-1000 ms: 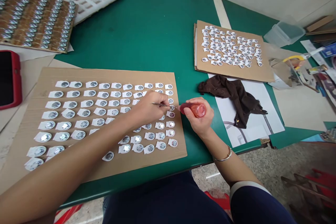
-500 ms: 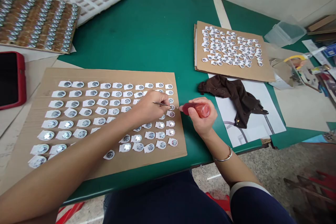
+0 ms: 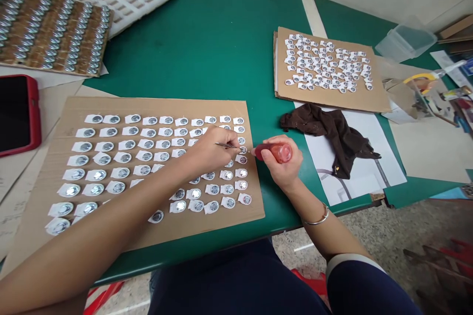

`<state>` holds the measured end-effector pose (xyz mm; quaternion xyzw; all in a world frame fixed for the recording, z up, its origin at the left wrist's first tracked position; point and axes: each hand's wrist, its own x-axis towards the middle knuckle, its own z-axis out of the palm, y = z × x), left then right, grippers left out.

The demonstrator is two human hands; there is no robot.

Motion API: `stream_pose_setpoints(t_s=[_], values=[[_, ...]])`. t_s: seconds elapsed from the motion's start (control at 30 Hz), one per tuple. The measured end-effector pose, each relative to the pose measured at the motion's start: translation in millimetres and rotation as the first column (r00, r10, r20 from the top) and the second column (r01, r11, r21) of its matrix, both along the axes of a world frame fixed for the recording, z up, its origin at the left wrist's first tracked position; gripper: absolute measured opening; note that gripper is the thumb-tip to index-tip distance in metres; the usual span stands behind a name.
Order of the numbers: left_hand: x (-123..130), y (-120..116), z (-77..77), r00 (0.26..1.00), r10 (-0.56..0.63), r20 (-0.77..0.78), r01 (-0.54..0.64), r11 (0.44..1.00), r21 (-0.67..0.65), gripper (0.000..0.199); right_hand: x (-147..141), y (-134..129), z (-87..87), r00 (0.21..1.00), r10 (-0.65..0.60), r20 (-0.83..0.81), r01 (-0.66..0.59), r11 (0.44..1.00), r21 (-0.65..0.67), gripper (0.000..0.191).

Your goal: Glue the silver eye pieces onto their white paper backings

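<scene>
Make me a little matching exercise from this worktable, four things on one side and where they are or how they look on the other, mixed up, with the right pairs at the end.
1. Brown cloth
2. Red bottle
3. Phone
4. Thin metal tool

A. Held in the left hand
B. Dark screen, red case
C. Lying partly on a white sheet
D. Held in the right hand

Right pairs: 1-C, 2-D, 3-B, 4-A.
</scene>
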<state>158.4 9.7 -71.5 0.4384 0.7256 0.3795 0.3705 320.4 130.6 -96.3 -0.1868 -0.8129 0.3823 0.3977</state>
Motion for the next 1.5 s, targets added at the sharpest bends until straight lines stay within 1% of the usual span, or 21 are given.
stream_pose_setpoints(t_s=[0.3, 0.6, 0.97, 1.17, 1.3, 1.37, 1.4, 1.43, 1.47, 1.5], values=[[-0.3, 0.4, 0.8, 1.0, 0.008, 0.004, -0.008, 1.0, -0.019, 0.013, -0.9, 0.6, 0.3, 1.0, 0.025, -0.013, -0.025, 1.0, -0.005, 0.024], [-0.2, -0.1, 0.4, 1.0, 0.007, 0.011, -0.007, 1.0, 0.003, 0.011, -0.7, -1.0, 0.0, 1.0, 0.026, -0.001, -0.026, 1.0, -0.011, 0.023], [-0.2, 0.5, -1.6, 1.0, 0.007, 0.025, -0.008, 1.0, 0.026, 0.011, -2.5, -3.3, -2.0, 0.998, 0.054, -0.029, -0.055, 0.998, -0.033, 0.023], [0.3, -0.2, 0.1, 0.999, 0.017, 0.034, -0.017, 1.0, -0.004, 0.011, -4.2, -3.5, -1.0, 0.998, 0.067, -0.023, -0.068, 0.997, -0.043, 0.022], [0.9, -0.2, 0.3, 1.0, 0.016, 0.024, -0.016, 1.0, 0.002, 0.012, -4.0, -5.4, -1.9, 0.997, 0.072, -0.036, -0.074, 0.995, -0.064, 0.022], [1.0, 0.1, -0.3, 0.999, 0.024, 0.029, -0.024, 1.0, 0.007, 0.012, -3.7, -6.5, -2.7, 0.997, 0.067, -0.04, -0.071, 0.992, -0.106, 0.023], [0.8, 0.2, -0.9, 0.999, 0.028, 0.032, -0.029, 0.999, 0.015, 0.011, -3.8, -6.2, -2.5, 0.998, 0.049, -0.036, -0.055, 0.984, -0.167, 0.023], [0.6, 0.2, -1.6, 0.999, 0.031, 0.038, -0.032, 0.999, 0.025, 0.011, -4.3, -4.6, -1.5, 0.999, 0.023, -0.029, -0.03, 0.965, -0.26, 0.022], [0.2, -0.1, -2.5, 0.998, 0.034, 0.047, -0.036, 0.999, 0.038, 0.01, -5.3, -1.7, 0.4, 1.0, -0.007, -0.021, -0.002, 0.927, -0.375, 0.023], [-0.2, -0.6, -3.4, 0.997, 0.041, 0.06, -0.044, 0.998, 0.052, 0.01, -6.9, 3.0, 3.4, 0.999, -0.037, -0.021, 0.022, 0.872, -0.49, 0.024]])
